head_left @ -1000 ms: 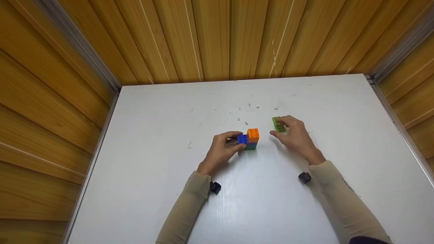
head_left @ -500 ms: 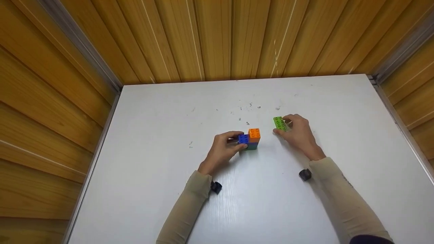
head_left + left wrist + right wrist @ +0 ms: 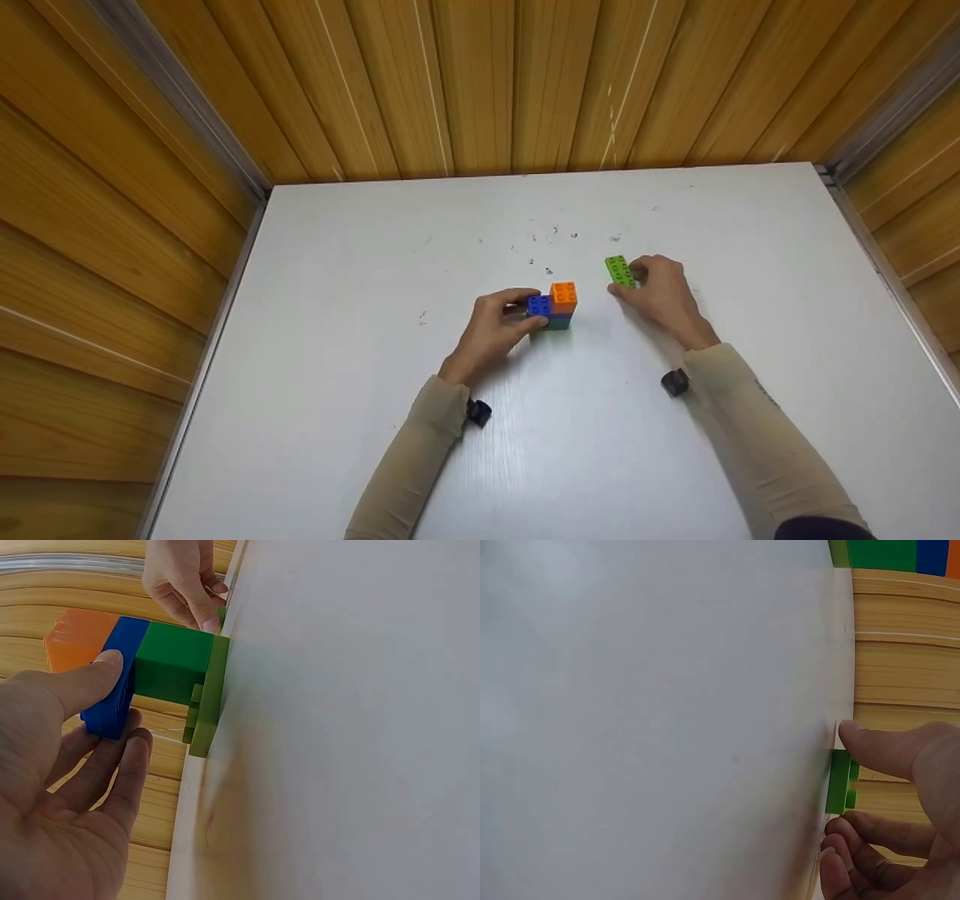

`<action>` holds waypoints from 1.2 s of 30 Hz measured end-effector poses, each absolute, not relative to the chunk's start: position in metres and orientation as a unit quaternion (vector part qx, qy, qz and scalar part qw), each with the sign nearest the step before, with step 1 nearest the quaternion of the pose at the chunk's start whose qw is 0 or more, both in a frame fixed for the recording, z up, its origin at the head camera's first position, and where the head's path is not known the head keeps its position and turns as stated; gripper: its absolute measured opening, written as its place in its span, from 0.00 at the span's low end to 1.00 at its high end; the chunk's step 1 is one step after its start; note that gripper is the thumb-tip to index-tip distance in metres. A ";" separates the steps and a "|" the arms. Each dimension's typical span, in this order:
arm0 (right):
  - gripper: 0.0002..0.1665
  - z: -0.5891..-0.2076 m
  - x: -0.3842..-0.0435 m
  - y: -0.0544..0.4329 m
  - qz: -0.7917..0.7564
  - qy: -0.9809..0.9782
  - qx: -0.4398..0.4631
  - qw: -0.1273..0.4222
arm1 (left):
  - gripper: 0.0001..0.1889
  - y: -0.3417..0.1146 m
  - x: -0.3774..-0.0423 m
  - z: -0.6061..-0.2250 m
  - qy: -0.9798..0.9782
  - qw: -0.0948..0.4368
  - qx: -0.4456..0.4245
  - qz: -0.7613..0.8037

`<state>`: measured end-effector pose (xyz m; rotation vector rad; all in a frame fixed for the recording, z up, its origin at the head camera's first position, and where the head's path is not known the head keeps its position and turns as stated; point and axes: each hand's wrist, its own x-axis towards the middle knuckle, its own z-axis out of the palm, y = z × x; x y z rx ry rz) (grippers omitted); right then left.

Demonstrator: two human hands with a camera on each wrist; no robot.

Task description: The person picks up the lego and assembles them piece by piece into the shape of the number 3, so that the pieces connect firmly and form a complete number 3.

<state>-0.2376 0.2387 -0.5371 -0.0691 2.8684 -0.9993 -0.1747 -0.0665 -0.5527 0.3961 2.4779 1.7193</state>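
My left hand (image 3: 491, 334) holds a small stack of toy building bricks at its blue layer (image 3: 116, 679), thumb on one side and fingers on the other. An orange brick (image 3: 563, 297) tops the stack, with a green brick (image 3: 174, 662) below the blue one and a flat lime-green brick (image 3: 210, 697) at the bottom, against the table. To the right, my right hand (image 3: 664, 296) pinches a separate flat lime-green brick (image 3: 619, 270) with studs up. Thumb and fingertips sit at its opposite sides, low at the tabletop (image 3: 667, 720).
The white table (image 3: 337, 262) carries small dark marks and scuffs beyond the stack. Wood-look panel walls (image 3: 480, 90) rise at its back and both sides. A small black device (image 3: 478, 412) sits at the left wrist, another black device (image 3: 675, 382) at the right.
The right hand's fingers have moved from over the loose lime-green brick to its right side, uncovering its studs. The left hand and stack keep their place.
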 end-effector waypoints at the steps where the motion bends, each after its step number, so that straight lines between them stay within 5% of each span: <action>1: 0.33 -0.537 -0.238 0.239 -0.329 0.943 -0.023 0.052 | 0.24 -0.066 -0.175 -0.552 0.814 0.051 0.129 0.564; 36: 0.23 -0.506 -0.232 0.240 -0.367 0.923 -0.113 0.027 | 0.24 -0.066 -0.173 -0.550 0.817 0.067 0.113 0.561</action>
